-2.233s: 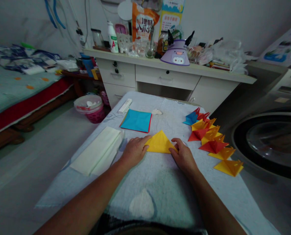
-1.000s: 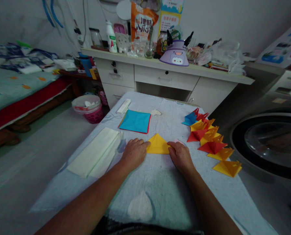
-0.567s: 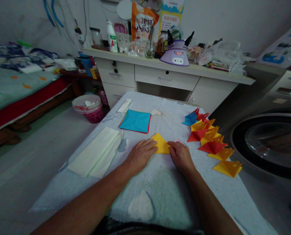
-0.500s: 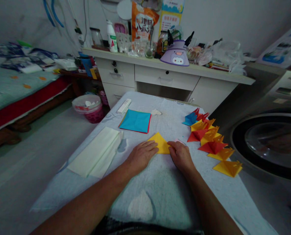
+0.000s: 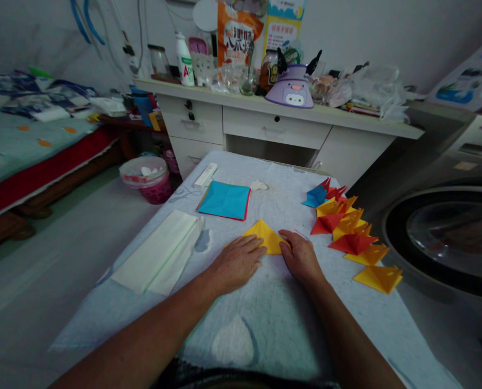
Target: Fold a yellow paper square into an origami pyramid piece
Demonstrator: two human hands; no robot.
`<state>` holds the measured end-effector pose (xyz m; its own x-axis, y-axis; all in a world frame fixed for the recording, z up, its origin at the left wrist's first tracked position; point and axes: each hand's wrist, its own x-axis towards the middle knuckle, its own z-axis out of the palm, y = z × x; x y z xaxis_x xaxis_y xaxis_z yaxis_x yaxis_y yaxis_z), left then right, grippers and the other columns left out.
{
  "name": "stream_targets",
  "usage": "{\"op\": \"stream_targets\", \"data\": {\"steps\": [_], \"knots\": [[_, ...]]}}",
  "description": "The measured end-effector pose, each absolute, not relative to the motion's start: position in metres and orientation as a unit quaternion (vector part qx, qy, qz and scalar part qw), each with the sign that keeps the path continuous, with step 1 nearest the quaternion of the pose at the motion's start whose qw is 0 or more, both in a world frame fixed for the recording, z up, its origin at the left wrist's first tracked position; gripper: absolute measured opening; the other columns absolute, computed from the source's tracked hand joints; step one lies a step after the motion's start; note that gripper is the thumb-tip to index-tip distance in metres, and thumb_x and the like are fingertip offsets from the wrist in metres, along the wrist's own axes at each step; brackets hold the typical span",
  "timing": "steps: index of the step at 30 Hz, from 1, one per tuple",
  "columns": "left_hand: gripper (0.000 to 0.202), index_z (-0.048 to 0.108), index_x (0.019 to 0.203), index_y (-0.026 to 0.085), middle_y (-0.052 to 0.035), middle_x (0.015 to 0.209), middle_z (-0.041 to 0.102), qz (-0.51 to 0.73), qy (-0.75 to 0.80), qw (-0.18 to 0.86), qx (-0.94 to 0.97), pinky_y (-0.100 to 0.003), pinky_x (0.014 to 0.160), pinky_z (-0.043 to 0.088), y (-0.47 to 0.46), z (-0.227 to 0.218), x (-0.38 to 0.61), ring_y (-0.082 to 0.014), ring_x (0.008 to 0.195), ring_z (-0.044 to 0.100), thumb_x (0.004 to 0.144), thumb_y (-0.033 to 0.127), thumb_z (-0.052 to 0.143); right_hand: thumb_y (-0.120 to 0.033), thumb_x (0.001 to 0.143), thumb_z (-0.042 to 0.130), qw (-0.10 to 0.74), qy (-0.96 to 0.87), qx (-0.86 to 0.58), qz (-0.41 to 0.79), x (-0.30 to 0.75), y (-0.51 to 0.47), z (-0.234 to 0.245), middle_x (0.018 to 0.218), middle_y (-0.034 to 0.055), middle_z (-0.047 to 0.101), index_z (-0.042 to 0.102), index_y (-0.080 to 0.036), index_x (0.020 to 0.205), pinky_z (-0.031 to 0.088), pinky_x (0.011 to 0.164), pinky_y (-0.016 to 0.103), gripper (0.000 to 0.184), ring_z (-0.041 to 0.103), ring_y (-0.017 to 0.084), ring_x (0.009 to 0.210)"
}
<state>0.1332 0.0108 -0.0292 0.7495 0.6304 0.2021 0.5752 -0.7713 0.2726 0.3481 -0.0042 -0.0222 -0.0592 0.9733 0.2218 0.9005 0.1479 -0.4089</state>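
The left hand (image 5: 239, 262) lies flat, fingers extended, over the left part of a yellow paper triangle (image 5: 272, 242); the right hand (image 5: 301, 255) touches its right corner, pinch unconfirmed. The triangle rests on the tabletop (image 5: 273, 313) between them, long edge left-to-right, apex away. Beyond, the white bottle (image 5: 185, 59) shows "A"; the orange bag (image 5: 236, 38) carries partly legible Chinese characters.
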Motion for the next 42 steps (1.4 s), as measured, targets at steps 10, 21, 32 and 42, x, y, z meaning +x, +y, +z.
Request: {"op": "stream_targets", "data": {"steps": [10,21,32,42], "knots": [[0.037,0.054,0.130,0.026,-0.0056,0.143,0.051,0.141,0.327,0.110,0.928,-0.042,0.114,0.031,0.011,-0.029,0.133,-0.0227,0.136,0.042,0.093,0.030,0.050,-0.022,0.083,0.049,0.248,-0.682,-0.677,0.124,0.349,-0.006,-0.019,0.079,0.0045,0.066,0.059,-0.014,0.115,0.044,0.067,0.029,0.035,0.060,0.019,0.072],[0.027,0.065,0.116,0.024,-0.0072,0.133,0.059,0.174,0.310,0.134,0.925,-0.044,0.111,0.038,0.014,-0.027,0.129,-0.0234,0.130,0.049,0.094,0.025,0.050,-0.016,0.084,0.052,0.231,-0.737,-0.635,-0.006,0.334,-0.018,-0.017,0.101,0.0100,0.064,0.065,-0.019,0.107,0.036,0.084,0.040,0.027,0.052,0.026,0.094],[0.017,0.070,0.096,0.020,-0.0061,0.113,0.067,0.235,0.327,0.173,0.899,-0.036,0.100,0.045,0.019,-0.024,0.125,-0.0191,0.111,0.059,0.090,0.018,0.053,-0.012,0.089,0.046,0.239,-0.784,-0.562,0.118,0.317,-0.015,-0.026,0.091,0.0087,0.063,0.068,-0.016,0.098,0.042,0.081,0.032,0.024,0.056,0.020,0.087],[0.004,0.060,0.083,0.018,-0.0043,0.092,0.060,0.232,0.420,0.151,0.864,-0.034,0.084,0.044,0.020,-0.019,0.129,-0.0199,0.094,0.053,0.084,0.015,0.057,-0.023,0.089,0.056,0.182,-0.754,-0.623,0.098,0.305,-0.012,-0.019,0.093,0.0079,0.062,0.063,-0.016,0.094,0.037,0.079,0.032,0.011,0.055,0.022,0.088]]}}
